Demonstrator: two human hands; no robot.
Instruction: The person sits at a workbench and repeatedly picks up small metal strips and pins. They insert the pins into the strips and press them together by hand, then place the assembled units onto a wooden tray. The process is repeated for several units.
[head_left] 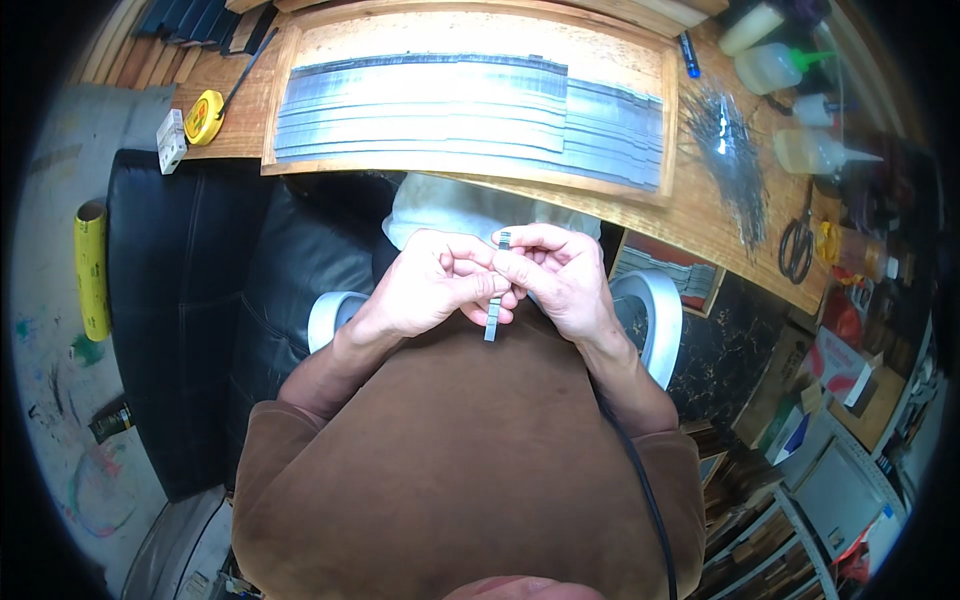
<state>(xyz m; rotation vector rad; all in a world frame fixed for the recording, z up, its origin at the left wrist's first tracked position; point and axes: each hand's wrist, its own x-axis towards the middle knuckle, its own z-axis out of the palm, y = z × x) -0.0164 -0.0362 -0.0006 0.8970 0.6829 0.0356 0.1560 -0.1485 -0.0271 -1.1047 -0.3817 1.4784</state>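
Observation:
A narrow grey strip [491,322], banded crosswise with darker lines, is held in front of my chest between both hands. My left hand [425,285] is closed on its lower part, with thumb and fingers pinched together. My right hand [568,285] pinches its upper part between thumb and forefinger. The strip stands nearly upright in the view, and its lower end sticks out below the fingers. Its middle is hidden behind my fingertips. What the strip is exactly I cannot make out.
Beyond my hands, a shallow wooden tray [671,120] on the bench holds rows of thin grey strips [420,110]. Thin wires or rods [727,160], black scissors [797,245] and squeeze bottles [770,70] lie at right. A yellow tape measure [205,118] sits at left.

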